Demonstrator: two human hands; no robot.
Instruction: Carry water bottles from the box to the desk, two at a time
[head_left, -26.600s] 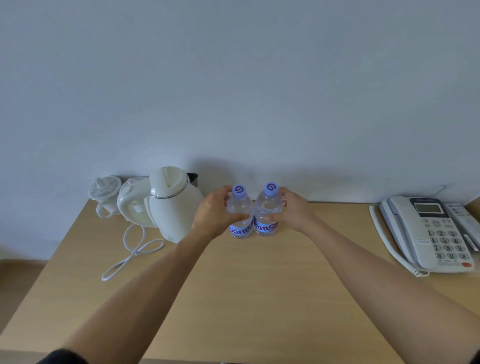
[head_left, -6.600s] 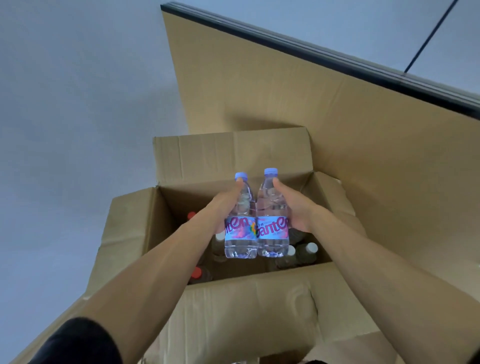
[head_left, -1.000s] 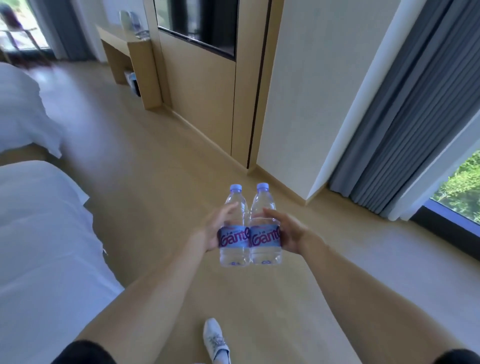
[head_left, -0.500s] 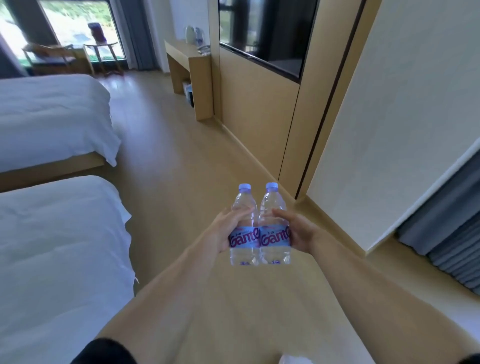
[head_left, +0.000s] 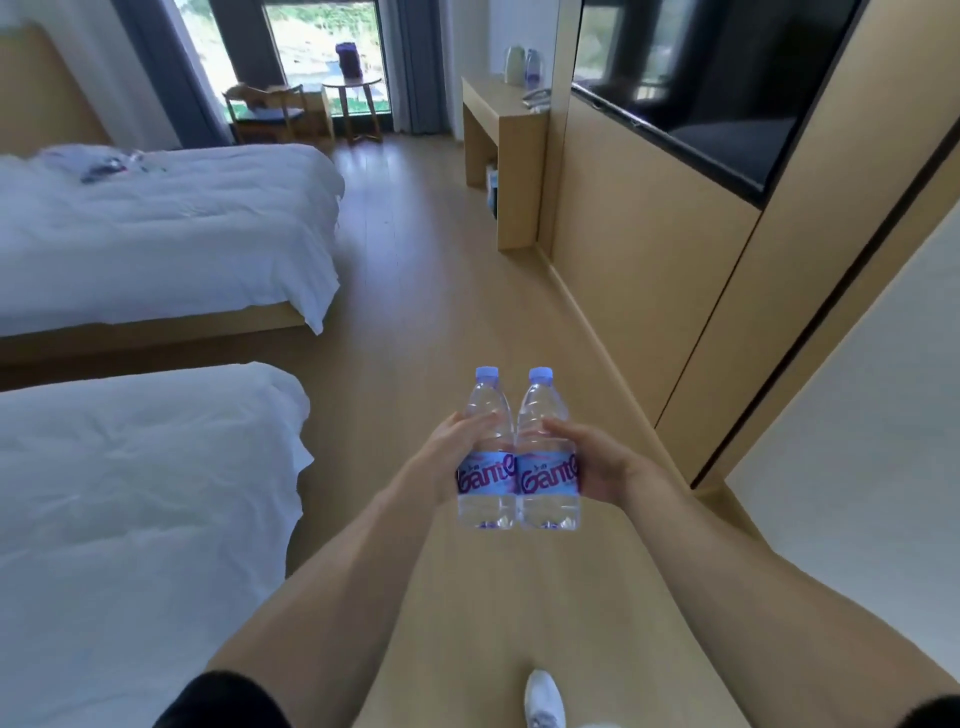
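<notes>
Clear bottles (head_left: 517, 457) upright, touching, between both hands (head_left: 519, 457)

Left bottle (head_left: 487, 452): label band reads "Gante" in purple-red script on a light blue ground; right bottle (head_left: 547, 454): same label, same word, last letter partly cut off at the edge; small print above each word is too blurred to read; no other legible text in view.
</notes>
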